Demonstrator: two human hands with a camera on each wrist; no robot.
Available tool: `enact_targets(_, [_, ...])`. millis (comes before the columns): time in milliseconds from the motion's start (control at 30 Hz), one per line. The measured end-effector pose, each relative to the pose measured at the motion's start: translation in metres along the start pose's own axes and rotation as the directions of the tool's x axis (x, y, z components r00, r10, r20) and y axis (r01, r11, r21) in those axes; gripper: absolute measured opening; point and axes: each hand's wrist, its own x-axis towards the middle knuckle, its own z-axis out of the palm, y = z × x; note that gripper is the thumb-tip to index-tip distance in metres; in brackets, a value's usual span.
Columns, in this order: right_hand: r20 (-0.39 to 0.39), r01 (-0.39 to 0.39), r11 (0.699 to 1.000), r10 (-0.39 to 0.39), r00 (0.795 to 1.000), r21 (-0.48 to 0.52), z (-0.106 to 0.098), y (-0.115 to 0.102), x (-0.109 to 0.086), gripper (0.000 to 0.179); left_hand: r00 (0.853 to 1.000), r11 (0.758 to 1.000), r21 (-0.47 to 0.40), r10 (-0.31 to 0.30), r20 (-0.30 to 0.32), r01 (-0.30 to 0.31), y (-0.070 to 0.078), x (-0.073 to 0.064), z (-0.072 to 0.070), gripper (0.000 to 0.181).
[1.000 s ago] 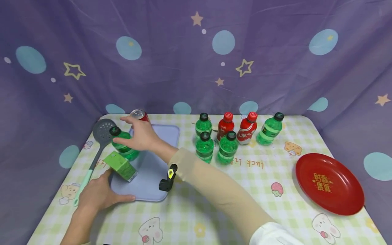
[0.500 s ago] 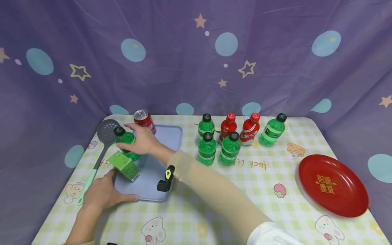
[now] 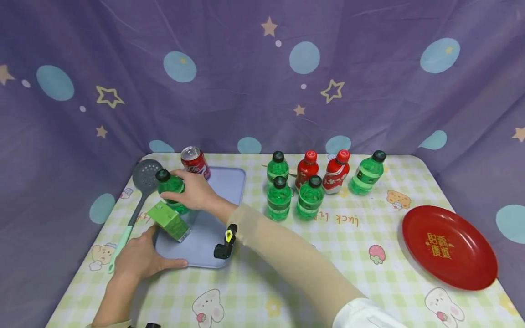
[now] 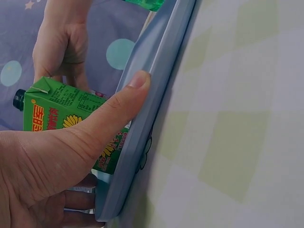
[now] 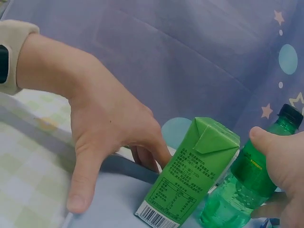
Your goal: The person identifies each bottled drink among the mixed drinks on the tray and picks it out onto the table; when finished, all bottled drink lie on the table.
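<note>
My right hand (image 3: pixel 197 189) grips a green plastic bottle (image 3: pixel 169 185) with a black cap, which stands on the left part of a blue-grey tray (image 3: pixel 207 234). Thumb and fingers lie on opposite sides of the bottle (image 5: pixel 244 183) in the right wrist view. At the tray's near left corner, my left hand (image 3: pixel 141 257) holds the rim, its thumb (image 4: pixel 121 102) on the front edge and fingers round the left side. A green drink carton (image 3: pixel 169 222) with a barcode stands on the tray between my hands. Behind the bottle is a red can (image 3: pixel 195 161).
A slotted skimmer (image 3: pixel 133 209) with a mint handle lies left of the tray. Right of the tray stand several green bottles (image 3: pixel 279 200) and two red bottles (image 3: pixel 336 175). A red oval plate (image 3: pixel 449 248) sits at the far right, before a purple curtain (image 3: pixel 254 73).
My right hand's fingers have closed in round the green bottle. My left hand stays at the tray's corner. The whole scene has shifted slightly right in the head view.
</note>
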Motion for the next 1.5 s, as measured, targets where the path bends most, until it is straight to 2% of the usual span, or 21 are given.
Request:
enact_targets(167, [-0.028,-0.011,1.0,0.011,1.0,-0.011,-0.004,0.001,-0.002,0.065,1.0,1.0,0.001,-0.005,0.009,0.005,0.0,0.002,0.002,0.16])
enact_targets(300, [-0.058,-0.009,0.998,0.005,0.998,-0.065,-0.015,-0.003,-0.004,0.065,1.0,1.0,0.005,-0.009,0.01,0.009,-0.001,0.003,0.003,0.16])
enact_targets(467, [-0.106,-0.015,0.989,0.0,0.994,-0.145,-0.037,-0.011,-0.011,0.069,1.0,1.0,0.007,0.007,-0.004,-0.007,-0.002,0.002,0.002,0.159])
enact_targets(667, [-0.162,-0.011,0.985,-0.017,0.987,-0.172,-0.069,-0.026,-0.023,0.069,0.999,1.0,0.008,0.027,-0.026,-0.026,-0.002,0.0,0.0,0.159])
enact_targets(900, [-0.22,-0.019,0.988,-0.015,0.975,-0.154,-0.11,-0.043,-0.042,0.07,1.0,1.0,-0.002,0.02,-0.019,-0.02,-0.003,-0.002,0.001,0.159])
enact_targets(1000, [-0.249,-0.02,0.988,-0.019,0.968,-0.155,-0.129,-0.046,-0.05,0.072,1.0,1.0,-0.004,0.022,-0.017,-0.022,-0.003,-0.001,0.001,0.159])
enact_targets(1200, [-0.292,-0.042,0.995,0.014,0.956,-0.093,-0.167,-0.047,-0.064,0.072,1.0,1.0,-0.011,0.016,-0.021,-0.016,-0.002,0.002,0.002,0.159])
enact_targets(1333, [-0.342,-0.046,0.997,0.023,0.939,-0.06,-0.188,-0.045,-0.075,0.068,1.0,1.0,-0.011,0.008,-0.022,-0.008,-0.002,0.001,0.002,0.159])
enact_targets(1500, [-0.407,-0.013,0.998,-0.011,0.913,-0.057,-0.21,-0.036,-0.087,0.064,1.0,1.0,-0.016,0.006,-0.025,-0.007,-0.002,0.0,0.003,0.159])
